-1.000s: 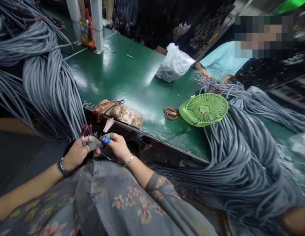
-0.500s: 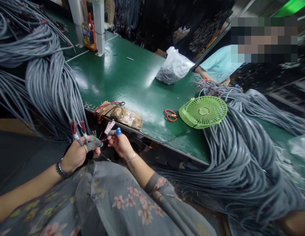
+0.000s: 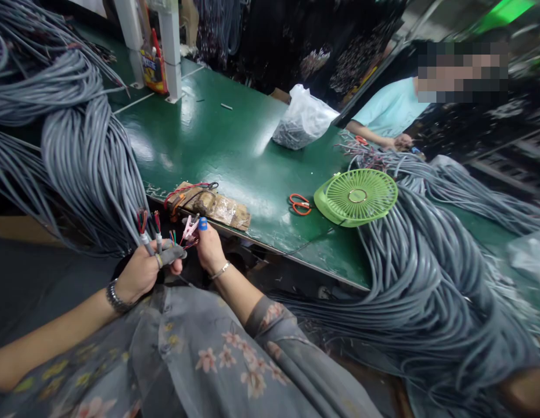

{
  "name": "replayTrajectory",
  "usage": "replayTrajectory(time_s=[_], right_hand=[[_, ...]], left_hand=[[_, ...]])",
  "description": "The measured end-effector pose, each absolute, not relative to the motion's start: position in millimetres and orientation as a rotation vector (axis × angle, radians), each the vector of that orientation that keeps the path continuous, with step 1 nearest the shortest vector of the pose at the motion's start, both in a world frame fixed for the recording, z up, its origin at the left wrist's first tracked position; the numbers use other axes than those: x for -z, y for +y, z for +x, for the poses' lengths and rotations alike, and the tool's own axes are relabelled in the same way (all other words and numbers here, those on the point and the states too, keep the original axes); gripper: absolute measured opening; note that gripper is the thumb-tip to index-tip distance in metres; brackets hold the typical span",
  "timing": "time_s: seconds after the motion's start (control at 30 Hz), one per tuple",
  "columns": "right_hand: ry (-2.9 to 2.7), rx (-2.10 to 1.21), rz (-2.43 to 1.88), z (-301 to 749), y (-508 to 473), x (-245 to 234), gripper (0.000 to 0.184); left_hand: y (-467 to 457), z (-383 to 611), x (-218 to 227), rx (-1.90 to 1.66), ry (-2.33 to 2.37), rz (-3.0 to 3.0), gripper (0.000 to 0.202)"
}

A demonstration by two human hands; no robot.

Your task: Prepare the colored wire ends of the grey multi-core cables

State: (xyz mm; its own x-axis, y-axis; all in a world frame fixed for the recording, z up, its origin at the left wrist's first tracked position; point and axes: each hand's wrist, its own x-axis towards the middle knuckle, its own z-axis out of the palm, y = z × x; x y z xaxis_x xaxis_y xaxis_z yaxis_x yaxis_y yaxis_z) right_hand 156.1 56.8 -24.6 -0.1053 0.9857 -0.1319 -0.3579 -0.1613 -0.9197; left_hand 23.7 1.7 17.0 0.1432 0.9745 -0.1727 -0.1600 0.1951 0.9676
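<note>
My left hand (image 3: 141, 273) is closed around grey cables (image 3: 148, 242), whose stripped ends show red and dark wires standing above the fingers. Grey covers wrap some of its fingertips, and thin green, blue and red wires (image 3: 173, 237) stick out beside them. My right hand (image 3: 210, 248), with a blue band on the thumb, is closed on a pink clip (image 3: 190, 227) at the table's front edge. The clip's parts look spread in a V. Fingers behind the thumb are mostly hidden. Both hands are close together above my lap.
A wrapped board (image 3: 222, 209) with red and black leads lies at the edge of the green table (image 3: 235, 145). Orange-handled scissors (image 3: 299, 204), a green fan (image 3: 356, 196) and a white bag (image 3: 302, 119) are beyond. Cable bundles (image 3: 89, 145) hang left and right. A co-worker (image 3: 389, 113) handles wires opposite.
My right hand has moved up and slightly left from the wires to the pink clip, which now looks spread apart. My left hand has shifted slightly right with the cables.
</note>
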Motion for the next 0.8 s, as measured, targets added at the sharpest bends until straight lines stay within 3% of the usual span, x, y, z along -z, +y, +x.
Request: replayTrajectory(time_s=[0.13, 0.3, 0.63, 0.8], right_hand=[[-0.637, -1.811, -0.985, 151, 61, 16, 0.056], [-0.466, -1.806, -0.977, 146, 62, 10, 0.049], [-0.758, -2.007, -0.911, 173, 41, 22, 0.063], [-0.988, -1.929, -0.933, 183, 20, 22, 0.067]], left_hand=[[2, 26, -15, -1.048, 1.087, 0.988, 0.03], [1, 25, -12, -1.028, 1.114, 1.02, 0.032], [-5, 15, -10, -1.006, 1.142, 1.183, 0.038], [-9, 8, -7, -0.89, 1.21, 1.398, 0.038]])
